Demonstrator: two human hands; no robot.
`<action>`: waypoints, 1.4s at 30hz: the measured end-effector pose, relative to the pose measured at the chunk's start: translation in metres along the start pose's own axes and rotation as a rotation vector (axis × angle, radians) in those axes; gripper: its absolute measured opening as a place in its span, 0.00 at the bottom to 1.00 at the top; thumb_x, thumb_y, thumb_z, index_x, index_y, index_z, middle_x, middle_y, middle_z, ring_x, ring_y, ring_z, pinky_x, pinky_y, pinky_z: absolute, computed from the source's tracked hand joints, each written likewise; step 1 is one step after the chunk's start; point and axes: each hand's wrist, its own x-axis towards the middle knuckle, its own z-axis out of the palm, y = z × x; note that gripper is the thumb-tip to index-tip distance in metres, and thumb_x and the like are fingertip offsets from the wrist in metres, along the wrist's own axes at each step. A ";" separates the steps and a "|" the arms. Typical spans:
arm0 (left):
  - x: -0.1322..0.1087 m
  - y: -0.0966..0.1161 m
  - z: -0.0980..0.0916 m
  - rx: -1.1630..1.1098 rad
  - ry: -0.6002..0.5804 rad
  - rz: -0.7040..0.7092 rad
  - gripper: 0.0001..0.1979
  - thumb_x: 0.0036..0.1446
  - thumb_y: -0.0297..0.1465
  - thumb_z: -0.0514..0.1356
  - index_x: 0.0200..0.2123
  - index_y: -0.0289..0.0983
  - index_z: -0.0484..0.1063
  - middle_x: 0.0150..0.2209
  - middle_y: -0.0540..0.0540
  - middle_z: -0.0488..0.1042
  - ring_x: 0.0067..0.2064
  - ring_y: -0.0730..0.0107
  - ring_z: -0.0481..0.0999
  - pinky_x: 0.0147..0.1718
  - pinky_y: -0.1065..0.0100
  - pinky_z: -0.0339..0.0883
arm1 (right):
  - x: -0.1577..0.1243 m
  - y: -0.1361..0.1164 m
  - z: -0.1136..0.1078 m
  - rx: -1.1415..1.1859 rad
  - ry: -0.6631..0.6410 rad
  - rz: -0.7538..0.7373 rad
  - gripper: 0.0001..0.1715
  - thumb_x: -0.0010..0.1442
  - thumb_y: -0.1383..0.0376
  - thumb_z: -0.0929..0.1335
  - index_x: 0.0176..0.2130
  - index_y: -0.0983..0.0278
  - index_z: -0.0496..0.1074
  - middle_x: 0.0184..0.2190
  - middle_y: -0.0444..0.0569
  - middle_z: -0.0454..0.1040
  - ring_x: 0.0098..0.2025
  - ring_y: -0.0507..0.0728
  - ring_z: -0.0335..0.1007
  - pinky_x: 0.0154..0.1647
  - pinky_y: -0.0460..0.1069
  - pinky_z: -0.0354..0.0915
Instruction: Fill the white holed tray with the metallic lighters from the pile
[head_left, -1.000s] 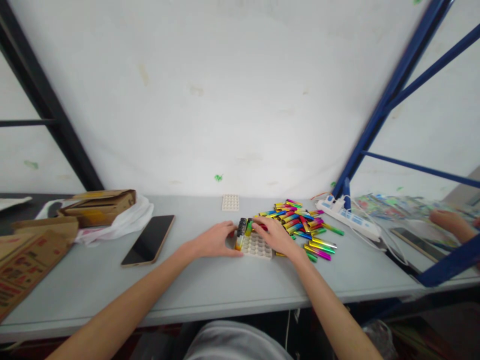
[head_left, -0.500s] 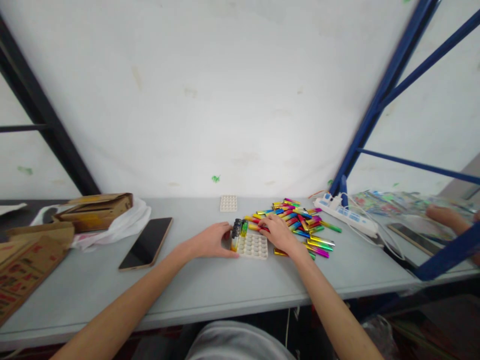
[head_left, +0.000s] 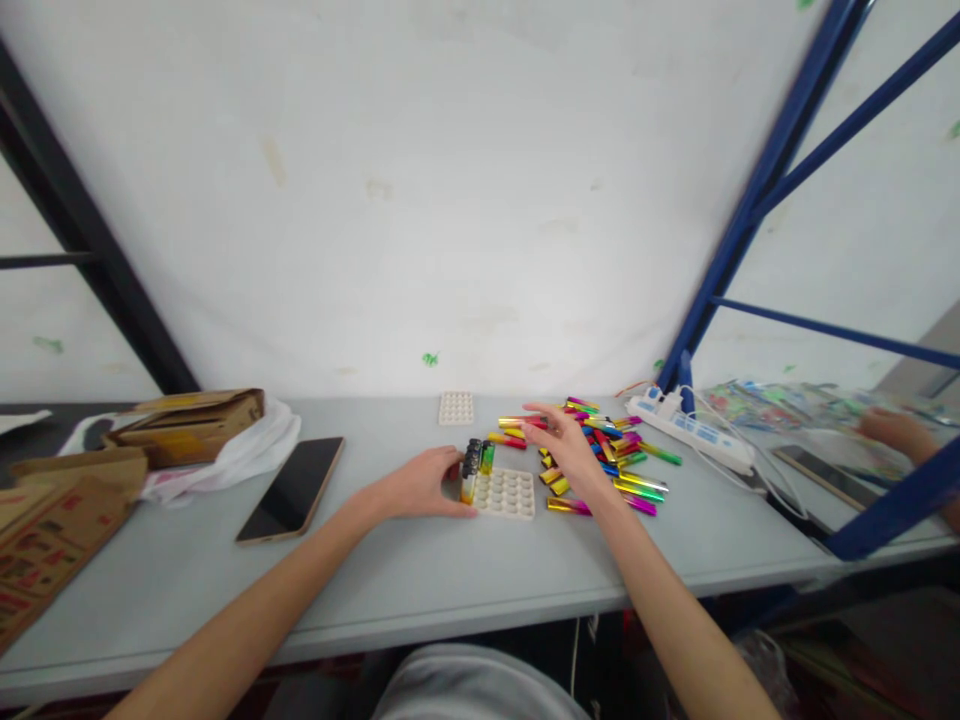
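Left hand [head_left: 424, 483] cupped round the left end of the white tray [head_left: 517, 497], thumb at its front-left corner, beside upright black-topped pieces [head_left: 471, 470]; couldn't tell whether it gripped or only steadied. Right hand [head_left: 568, 448] open, thumb and forefinger parted, over the left side of the heap of shiny tubes [head_left: 606, 446]; contact unclear. Tray sat mid-bench [head_left: 420, 570], nearer the left hand; heap lay right of it, toward the bench's back edge. Key relation: red-and-yellow tube [head_left: 514, 421] lay at the right fingertips, behind the tray, long axis roughly parallel to the back edge. Right hand was clearly nearer to it.
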 end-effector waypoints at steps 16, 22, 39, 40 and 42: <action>0.000 -0.001 0.001 -0.034 0.007 -0.012 0.30 0.47 0.58 0.70 0.37 0.39 0.70 0.38 0.43 0.77 0.39 0.54 0.75 0.38 0.62 0.65 | -0.016 -0.022 0.033 0.306 -0.138 0.232 0.35 0.53 0.35 0.77 0.36 0.59 0.69 0.21 0.33 0.52 0.20 0.47 0.40 0.20 0.45 0.42; 0.000 0.000 0.001 -0.034 0.006 -0.013 0.30 0.48 0.58 0.70 0.38 0.39 0.71 0.39 0.43 0.77 0.39 0.54 0.75 0.39 0.62 0.65 | -0.017 -0.017 0.031 -0.032 0.016 0.169 0.34 0.59 0.38 0.70 0.23 0.58 0.58 0.18 0.36 0.51 0.21 0.49 0.44 0.22 0.48 0.43; 0.001 0.000 0.001 -0.033 -0.003 -0.010 0.30 0.48 0.58 0.70 0.39 0.38 0.71 0.40 0.42 0.77 0.39 0.54 0.76 0.39 0.62 0.66 | -0.015 -0.011 0.028 -0.339 0.019 0.018 0.31 0.65 0.42 0.64 0.21 0.58 0.59 0.18 0.40 0.58 0.24 0.53 0.54 0.28 0.50 0.51; 0.000 0.001 0.001 -0.034 -0.005 -0.011 0.30 0.48 0.57 0.70 0.39 0.38 0.71 0.40 0.42 0.77 0.39 0.54 0.76 0.39 0.62 0.66 | -0.015 -0.009 0.028 -0.344 0.024 0.013 0.30 0.65 0.43 0.64 0.21 0.58 0.59 0.18 0.40 0.58 0.24 0.53 0.54 0.28 0.50 0.51; 0.000 0.001 0.000 -0.026 -0.006 -0.013 0.30 0.48 0.58 0.70 0.39 0.38 0.71 0.40 0.42 0.77 0.40 0.53 0.76 0.39 0.61 0.66 | -0.015 -0.007 0.028 -0.371 0.045 0.000 0.27 0.64 0.46 0.64 0.21 0.58 0.58 0.18 0.40 0.57 0.25 0.54 0.54 0.28 0.50 0.51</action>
